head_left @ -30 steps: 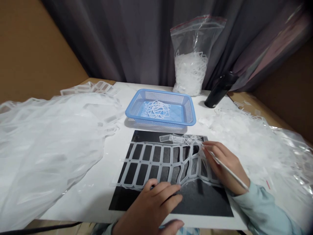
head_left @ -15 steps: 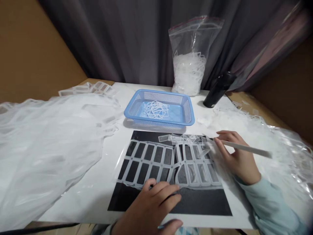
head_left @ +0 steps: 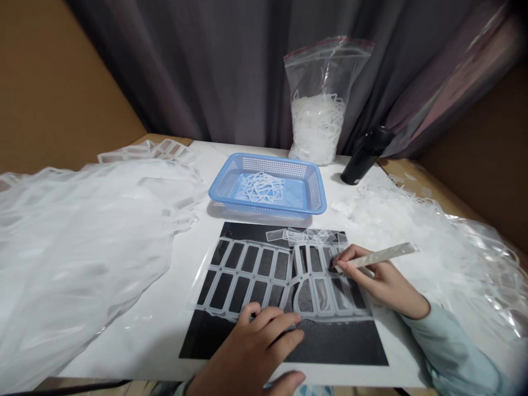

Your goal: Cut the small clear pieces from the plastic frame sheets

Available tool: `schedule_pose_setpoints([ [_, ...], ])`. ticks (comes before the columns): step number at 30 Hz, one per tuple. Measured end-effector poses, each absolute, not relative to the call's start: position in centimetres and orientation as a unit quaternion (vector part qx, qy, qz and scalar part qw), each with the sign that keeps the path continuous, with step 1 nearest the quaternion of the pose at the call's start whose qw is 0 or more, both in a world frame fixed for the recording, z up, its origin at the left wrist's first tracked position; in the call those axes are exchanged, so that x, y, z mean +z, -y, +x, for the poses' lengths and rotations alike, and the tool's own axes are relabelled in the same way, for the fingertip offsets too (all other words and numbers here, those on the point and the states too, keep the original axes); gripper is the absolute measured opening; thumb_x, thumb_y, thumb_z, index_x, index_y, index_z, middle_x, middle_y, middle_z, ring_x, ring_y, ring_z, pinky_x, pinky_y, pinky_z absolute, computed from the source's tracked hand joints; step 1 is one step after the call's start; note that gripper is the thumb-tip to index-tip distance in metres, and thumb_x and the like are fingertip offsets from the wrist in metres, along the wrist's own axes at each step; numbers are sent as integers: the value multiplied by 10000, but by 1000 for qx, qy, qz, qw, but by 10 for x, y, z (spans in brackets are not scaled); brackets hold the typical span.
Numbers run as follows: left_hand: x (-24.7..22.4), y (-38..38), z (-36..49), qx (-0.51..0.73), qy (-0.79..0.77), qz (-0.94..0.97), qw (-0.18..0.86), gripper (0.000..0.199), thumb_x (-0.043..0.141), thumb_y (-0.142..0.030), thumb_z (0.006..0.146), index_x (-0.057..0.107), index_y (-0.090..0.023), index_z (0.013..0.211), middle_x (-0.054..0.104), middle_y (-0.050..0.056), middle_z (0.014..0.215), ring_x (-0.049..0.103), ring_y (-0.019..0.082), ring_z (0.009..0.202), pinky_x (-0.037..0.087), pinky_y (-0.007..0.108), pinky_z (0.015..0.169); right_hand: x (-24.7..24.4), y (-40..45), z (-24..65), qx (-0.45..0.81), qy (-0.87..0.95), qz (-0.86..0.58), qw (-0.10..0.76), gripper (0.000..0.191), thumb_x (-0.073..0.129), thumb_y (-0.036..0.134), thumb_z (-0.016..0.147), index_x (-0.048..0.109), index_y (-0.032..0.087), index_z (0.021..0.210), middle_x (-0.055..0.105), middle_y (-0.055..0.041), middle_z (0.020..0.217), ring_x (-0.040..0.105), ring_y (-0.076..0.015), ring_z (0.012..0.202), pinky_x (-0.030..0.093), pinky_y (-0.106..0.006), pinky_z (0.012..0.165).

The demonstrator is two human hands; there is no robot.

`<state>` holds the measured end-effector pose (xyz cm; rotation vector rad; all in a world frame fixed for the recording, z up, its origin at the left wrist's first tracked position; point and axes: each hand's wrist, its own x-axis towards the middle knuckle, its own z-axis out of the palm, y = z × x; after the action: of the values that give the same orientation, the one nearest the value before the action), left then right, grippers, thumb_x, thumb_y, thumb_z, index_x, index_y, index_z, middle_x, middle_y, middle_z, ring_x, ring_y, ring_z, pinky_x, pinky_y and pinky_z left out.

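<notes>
"Over at the white table (head_left: 157, 335), what's the left hand (head_left: 247, 352) up to?"

"Lying open, fingers (head_left: 268, 322) spread and pressed down on the clear plastic lattice (head_left: 247, 272). It isn't gripping anything."

"And the lattice, where's that?"

"Flat on the black sheet (head_left: 330, 346), right in front of the person. Its rows of rectangular frames run across the sheet, with the near edge just above the left hand."

"The right hand (head_left: 381, 280)?"

"Curled closed around a slim white spatula-like tool (head_left: 381, 255), held between thumb and fingers like a pen. The tip sits on the lattice near its right end, though I can't tell exactly what it touches."

"What's lying above the sheet's top edge?"

"A few loose clear frames (head_left: 305, 235), just below a blue perforated basket (head_left: 268, 163) with more frames (head_left: 262, 187) inside."

"Anything else nearby?"

"Big heaps of clear plastic film (head_left: 82, 264) on the left and (head_left: 429, 247) on the right. Behind the basket stands a zip bag (head_left: 317, 126) stuffed with frames, and a black bottle (head_left: 365, 157) lies tilted beside it, in front of a grey curtain (head_left: 206, 66)."
</notes>
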<state>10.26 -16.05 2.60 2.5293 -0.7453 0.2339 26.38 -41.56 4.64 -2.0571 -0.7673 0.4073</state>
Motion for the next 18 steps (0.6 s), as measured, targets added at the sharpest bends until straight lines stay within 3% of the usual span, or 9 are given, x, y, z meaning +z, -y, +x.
schedule_pose_setpoints([
  [9, 25, 161, 101, 78, 263, 933, 231, 352, 571, -447, 958, 542, -257, 1252, 598, -41, 1289, 548, 179, 1112, 306, 376, 916, 45, 417, 264, 137, 371, -820, 413, 158, 479, 292, 1018, 597, 199, 968, 618, -47, 951, 608, -173, 895, 469, -290, 788],
  [18, 27, 163, 103, 66, 260, 928, 257, 347, 609, -454, 933, 556, -254, 1211, 618, -46, 1251, 563, 166, 1089, 302, 359, 904, 47, 416, 261, 44, 461, -824, 325, 132, 440, 174, 1016, 539, 218, 1092, 636, -64, 1065, 631, -172, 969, 505, -283, 792],
])
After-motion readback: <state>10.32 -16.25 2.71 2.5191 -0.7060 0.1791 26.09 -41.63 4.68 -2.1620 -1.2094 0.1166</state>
